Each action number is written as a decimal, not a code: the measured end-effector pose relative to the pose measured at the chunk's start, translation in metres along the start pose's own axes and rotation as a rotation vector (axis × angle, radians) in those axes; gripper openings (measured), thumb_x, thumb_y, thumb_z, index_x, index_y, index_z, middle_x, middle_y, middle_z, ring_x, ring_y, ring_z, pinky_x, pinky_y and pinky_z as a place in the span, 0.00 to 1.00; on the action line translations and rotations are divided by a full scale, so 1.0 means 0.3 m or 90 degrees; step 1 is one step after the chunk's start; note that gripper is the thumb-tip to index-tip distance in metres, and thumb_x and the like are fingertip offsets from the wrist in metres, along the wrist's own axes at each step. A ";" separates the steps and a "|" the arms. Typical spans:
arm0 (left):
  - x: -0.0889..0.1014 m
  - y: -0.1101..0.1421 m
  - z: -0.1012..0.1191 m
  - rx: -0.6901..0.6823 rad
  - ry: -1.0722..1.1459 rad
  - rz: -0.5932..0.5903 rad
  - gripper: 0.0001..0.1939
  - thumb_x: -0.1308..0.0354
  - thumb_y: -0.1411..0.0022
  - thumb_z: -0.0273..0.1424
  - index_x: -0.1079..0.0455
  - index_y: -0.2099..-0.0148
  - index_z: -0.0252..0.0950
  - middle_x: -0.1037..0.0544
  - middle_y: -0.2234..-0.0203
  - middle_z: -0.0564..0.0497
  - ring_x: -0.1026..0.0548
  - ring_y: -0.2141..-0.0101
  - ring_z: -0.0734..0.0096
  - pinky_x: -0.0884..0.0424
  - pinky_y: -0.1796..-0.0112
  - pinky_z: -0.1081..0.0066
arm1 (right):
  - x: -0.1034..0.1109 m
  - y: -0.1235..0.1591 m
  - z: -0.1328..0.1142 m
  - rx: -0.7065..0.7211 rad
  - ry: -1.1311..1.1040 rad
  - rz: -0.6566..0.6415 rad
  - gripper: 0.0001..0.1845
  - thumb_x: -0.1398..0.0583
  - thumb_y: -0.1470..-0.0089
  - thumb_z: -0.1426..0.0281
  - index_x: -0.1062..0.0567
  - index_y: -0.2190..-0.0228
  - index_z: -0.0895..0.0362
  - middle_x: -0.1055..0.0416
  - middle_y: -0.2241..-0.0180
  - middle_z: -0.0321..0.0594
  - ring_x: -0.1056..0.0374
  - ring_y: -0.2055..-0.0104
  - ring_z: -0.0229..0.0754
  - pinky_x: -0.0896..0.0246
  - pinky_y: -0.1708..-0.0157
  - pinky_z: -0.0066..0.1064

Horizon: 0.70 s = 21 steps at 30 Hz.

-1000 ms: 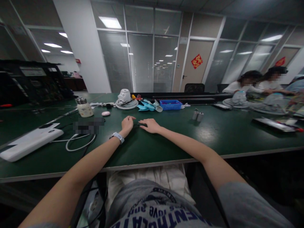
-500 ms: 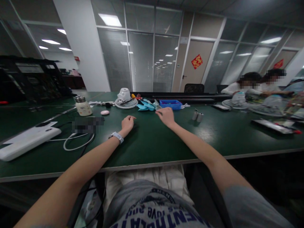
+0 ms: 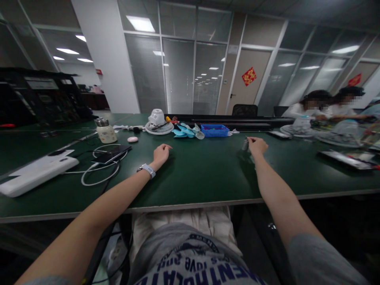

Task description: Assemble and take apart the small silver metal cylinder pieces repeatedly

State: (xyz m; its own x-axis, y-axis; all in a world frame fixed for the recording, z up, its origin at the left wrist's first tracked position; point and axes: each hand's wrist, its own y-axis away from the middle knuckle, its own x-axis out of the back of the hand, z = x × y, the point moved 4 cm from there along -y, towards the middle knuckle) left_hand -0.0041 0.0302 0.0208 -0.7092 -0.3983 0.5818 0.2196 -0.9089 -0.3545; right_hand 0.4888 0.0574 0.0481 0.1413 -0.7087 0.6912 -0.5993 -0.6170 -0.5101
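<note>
My left hand (image 3: 162, 155), with a watch (image 3: 147, 170) on its wrist, rests on the green table. Its fingers are curled in, the index finger points right, and nothing shows in them. To the right, my right hand (image 3: 258, 146) is closed, its fingertips pinched at the top of a small metal motor (image 3: 245, 144), a grey cylinder standing on the table. The hand partly hides what is behind it. Beyond my hands lie light-blue fan blades (image 3: 185, 131), a white fan head on its round grille (image 3: 158, 126) and a blue basket (image 3: 215, 130).
A cream bottle (image 3: 106, 131), a pink round case (image 3: 132, 139), a dark phone (image 3: 112, 154) with looped white cable and a long white device (image 3: 38, 176) stand left. Dark rails (image 3: 231, 122) lie along the back. On the right are a tray (image 3: 346, 158) and two people.
My right hand has moved right, from in front of the fan blades to the small metal motors, and closed at one. My left hand has stayed in place.
</note>
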 end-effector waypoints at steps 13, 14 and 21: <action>-0.007 -0.002 -0.011 -0.003 0.001 -0.001 0.17 0.55 0.39 0.30 0.23 0.60 0.38 0.19 0.59 0.48 0.23 0.60 0.65 0.31 0.57 0.70 | 0.006 0.002 -0.003 -0.002 -0.045 0.009 0.18 0.44 0.41 0.61 0.20 0.55 0.53 0.24 0.57 0.50 0.30 0.56 0.51 0.40 0.55 0.40; -0.007 -0.002 -0.010 -0.004 0.003 -0.002 0.17 0.55 0.39 0.30 0.23 0.60 0.38 0.19 0.59 0.48 0.23 0.60 0.65 0.31 0.57 0.70 | 0.003 -0.003 0.004 -0.008 -0.062 0.010 0.18 0.44 0.42 0.60 0.20 0.55 0.53 0.24 0.57 0.49 0.30 0.56 0.51 0.39 0.55 0.40; -0.012 -0.003 -0.008 -0.004 -0.003 -0.020 0.17 0.54 0.40 0.31 0.23 0.60 0.38 0.19 0.60 0.48 0.23 0.61 0.65 0.31 0.58 0.70 | -0.026 -0.021 0.033 -0.041 -0.081 -0.045 0.20 0.42 0.43 0.57 0.20 0.54 0.52 0.25 0.54 0.51 0.30 0.54 0.53 0.38 0.55 0.41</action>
State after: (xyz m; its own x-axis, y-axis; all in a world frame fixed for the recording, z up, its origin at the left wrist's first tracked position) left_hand -0.0034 0.0327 0.0173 -0.7120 -0.3704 0.5965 0.1930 -0.9201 -0.3410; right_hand 0.4992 0.0633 0.0408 0.2820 -0.7042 0.6516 -0.6326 -0.6471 -0.4255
